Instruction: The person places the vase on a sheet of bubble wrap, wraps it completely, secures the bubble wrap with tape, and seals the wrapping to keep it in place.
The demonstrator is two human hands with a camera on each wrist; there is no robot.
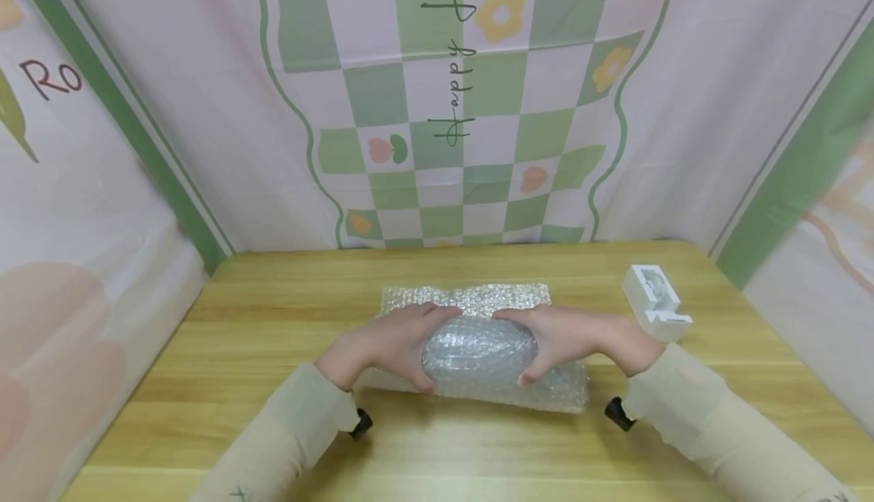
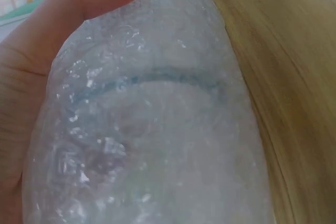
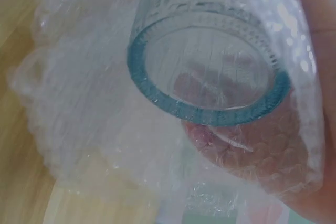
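Observation:
A clear ribbed drinking glass point(image 3: 210, 72) lies on its side, rolled in a sheet of bubble wrap point(image 1: 478, 392) at the middle of the table. In the right wrist view, its round, bluish end faces the camera inside the wrap. My left hand point(image 1: 403, 343) grips the roll from the left, its thumb across the wrap point(image 2: 157, 145) in the left wrist view. From the right, my right hand point(image 1: 563, 335) holds the other end, with fingers showing through the wrap behind the glass. A loose flap of wrap spreads beyond the roll. Some fingertips are hidden.
A small white tape dispenser point(image 1: 642, 297), apparently with a clear roll in its recess, stands at the right rear of the wooden table point(image 1: 273, 312). A printed cloth with green checks point(image 1: 444, 183) hangs behind the table, and cloth also hangs at both sides.

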